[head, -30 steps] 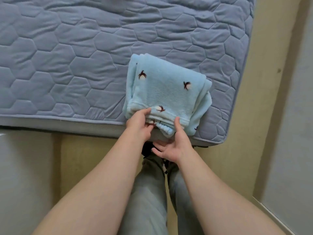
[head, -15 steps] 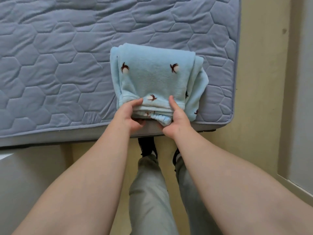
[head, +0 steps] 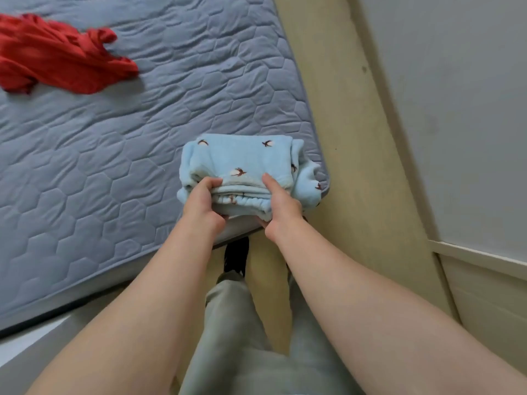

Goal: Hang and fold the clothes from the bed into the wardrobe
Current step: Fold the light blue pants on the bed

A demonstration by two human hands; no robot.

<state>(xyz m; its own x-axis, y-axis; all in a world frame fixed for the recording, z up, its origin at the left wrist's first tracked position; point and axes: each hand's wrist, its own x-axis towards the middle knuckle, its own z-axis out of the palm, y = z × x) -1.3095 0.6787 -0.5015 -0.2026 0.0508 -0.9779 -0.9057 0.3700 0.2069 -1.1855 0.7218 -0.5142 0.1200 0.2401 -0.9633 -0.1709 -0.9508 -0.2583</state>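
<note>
A folded light-blue fleece garment (head: 242, 158) with small dark bird prints sits at the near right corner of the bed (head: 114, 166). My left hand (head: 204, 199) grips its near edge on the left, thumb on top and fingers underneath. My right hand (head: 281, 203) grips the same edge on the right, thumb pressed on top. The garment's near edge is lifted slightly off the mattress. A crumpled red garment (head: 54, 58) lies on the bed at the far left.
The blue quilted mattress fills the left of the view. A strip of yellowish floor (head: 350, 172) runs along the bed's right side. A grey-white panel (head: 456, 109) stands at the right. My legs and dark shoes show below the hands.
Both hands now hold the folded blue garment with fingers under its near edge, and it has left the mattress edge slightly. The view has swung, bringing the red garment into sight.
</note>
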